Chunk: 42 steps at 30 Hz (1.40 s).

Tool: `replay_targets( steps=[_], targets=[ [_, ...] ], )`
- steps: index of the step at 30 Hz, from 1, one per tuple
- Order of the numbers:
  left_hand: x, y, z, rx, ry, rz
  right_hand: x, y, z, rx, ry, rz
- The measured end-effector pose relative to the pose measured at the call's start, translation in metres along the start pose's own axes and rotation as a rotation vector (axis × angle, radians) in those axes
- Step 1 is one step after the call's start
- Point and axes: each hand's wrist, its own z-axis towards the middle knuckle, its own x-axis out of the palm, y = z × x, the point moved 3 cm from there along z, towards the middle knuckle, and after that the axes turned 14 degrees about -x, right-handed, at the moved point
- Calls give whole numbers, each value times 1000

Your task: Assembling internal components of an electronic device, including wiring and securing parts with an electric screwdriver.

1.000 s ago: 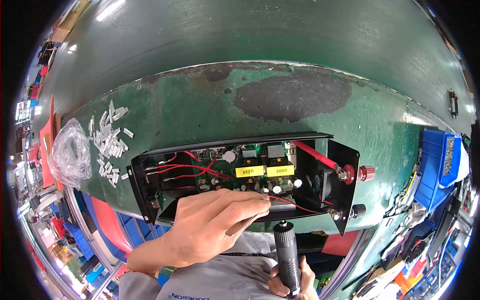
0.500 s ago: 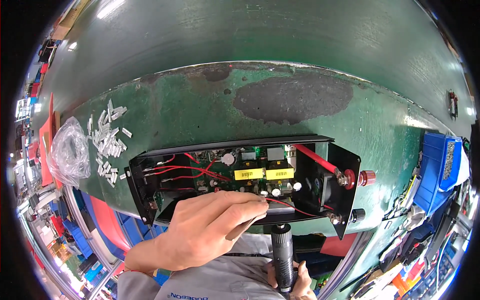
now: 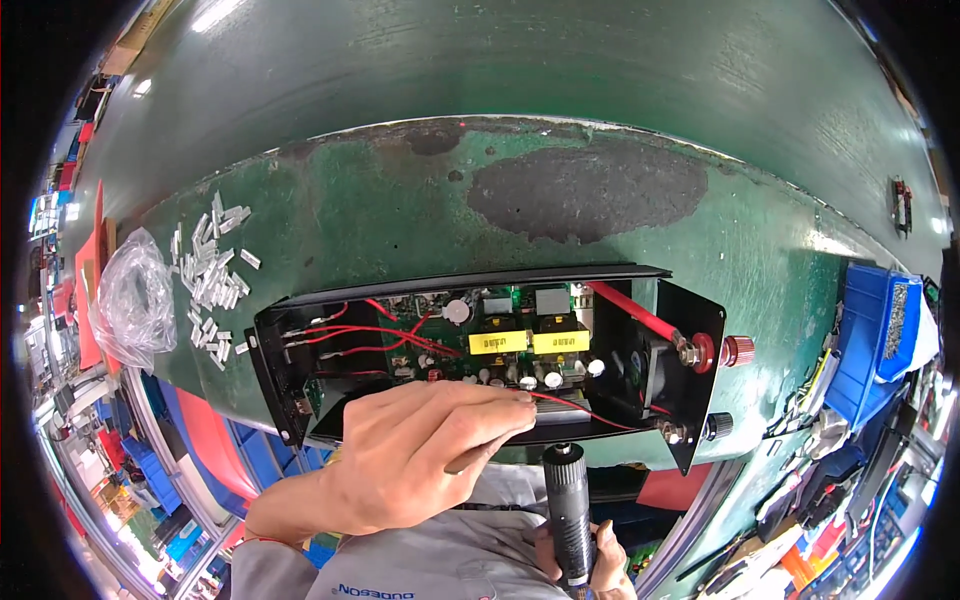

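An open black metal case [image 3: 455, 282] lies across the bench, a green circuit board with two yellow-labelled transformers [image 3: 497, 343] inside. Over its near side is my left hand [image 3: 425, 450], fingers bent and pressed together. A thin red wire [image 3: 575, 405] runs from those fingertips to the near right terminal [image 3: 672, 431]; what lies beneath the fingers is hidden. My right hand [image 3: 607, 565], low in the view, wraps round a black cylindrical tool [image 3: 569, 510] that looks like an electric screwdriver. Its ribbed end stands just off the case's near edge; no bit shows.
Several small clear tubes [image 3: 215, 275] lie scattered left of the case, beside a clear plastic bag [image 3: 135, 300]. Blue bins [image 3: 865, 340] and assorted tools stand on the right. A red binding post [image 3: 738, 351] sticks out from the case's right end.
The case has shifted very slightly, and the tool in my right hand sits a little differently. My left hand keeps nearly the same place at the wire.
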Motion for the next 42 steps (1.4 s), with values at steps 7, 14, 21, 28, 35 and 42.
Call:
replay_targets(
  steps=[7, 14, 21, 28, 35, 42],
  targets=[
    [-13, -1, 1, 38, 67, 26, 45, 45, -18, -73, -571, -99],
    [-10, 1, -1, 30, 105, -46, 96, 83, 16, -86, -207, -519],
    [-34, -22, 6, 67, 107, -319, 78, 74, 8, -13, -236, -524],
    [-15, -24, 10, 25, 103, 210, 62, 64, 5, -81, -215, -688],
    [-2, -25, 4, -50, 211, 419, 56, 65, 13, -178, -92, -969],
    [1, -34, 4, -95, 281, 495, 55, 64, 15, -217, -50, -824]
  ],
)
